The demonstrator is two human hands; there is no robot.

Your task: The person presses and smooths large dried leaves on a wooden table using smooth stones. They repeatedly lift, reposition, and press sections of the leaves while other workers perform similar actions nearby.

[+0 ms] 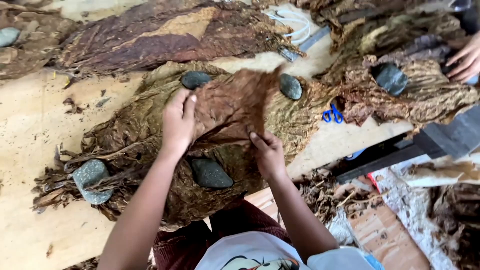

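A big pile of dry brown leaves (150, 130) lay flat on the pale wooden surface (30, 130). Smooth grey stones sat on the pile, likely to keep the leaves flat and stop them from curling or sliding. One stone (91, 180) was at the left end, one (210, 173) was near the person's body, and two more (195, 79) (290, 86) sat at the far side.

The person held one reddish-brown leaf (232, 105) up above the pile, between the two far stones. It looked spread out wide, maybe so it could be looked at or made smooth.

The left hand (177, 122) gripped the leaf's left edge, fingers curled over the top with the thumb behind. The right hand (268, 154) pinched the leaf's lower edge between thumb and fingers. Both arms reached forward from the body, bent a bit at the elbows, with the hands a little apart.

Blue scissors (332, 115) lay on the surface to the right, near another leaf heap with a dark stone (390, 78) on it. Another person's hand (465, 61) rested at the far right edge.
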